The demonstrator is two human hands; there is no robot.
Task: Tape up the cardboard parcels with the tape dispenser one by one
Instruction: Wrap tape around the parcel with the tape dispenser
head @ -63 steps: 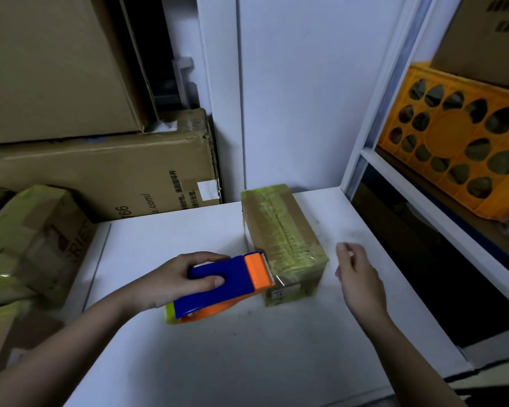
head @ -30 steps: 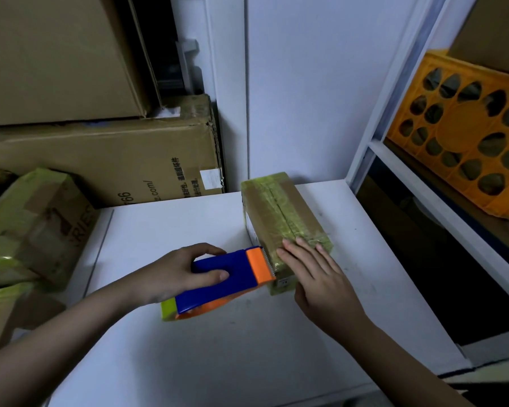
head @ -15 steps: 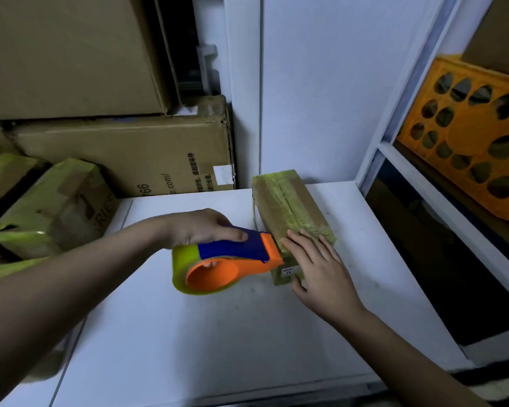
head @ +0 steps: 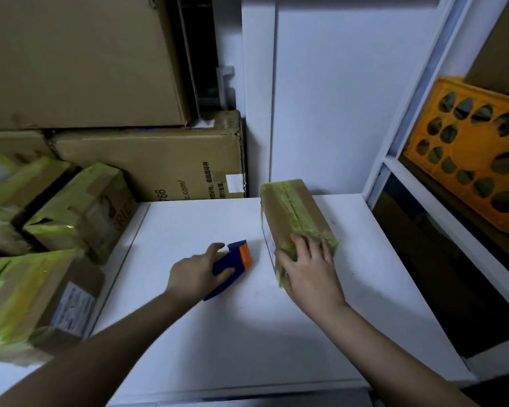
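Taping parcels at a white bench (head: 188, 333). Gripping the near end of a small parcel (head: 294, 212) with the right hand (head: 309, 268), fingers (head: 299, 245) curled over its top edge and thumb down the near face; yellowish tape already running along the top seam and round both ends. Setting the tape dispenser (head: 232, 267), blue with an orange nose, on the bench just left of the parcel, not touching it, left hand (head: 194, 274) wrapped round its handle with the forefinger stretched out.

Looking done with this parcel, to judge by the tape; probably time for pressing the loose end flat, then shifting it aside. Doing that well: rubbing the tape down firmly at the corners, lifting with a grip under the near end rather than dragging, keeping the dispenser's toothed nose turned away from the hand.

Stacking up at left: taped parcels (head: 56, 230), one carrying a pale label (head: 71, 306) too blurred for reading, another showing "RIE". Behind, a large carton (head: 159, 160) printed "66" and ".com/", with small characters not legible. At right, an orange crate (head: 467, 154) on a shelf.
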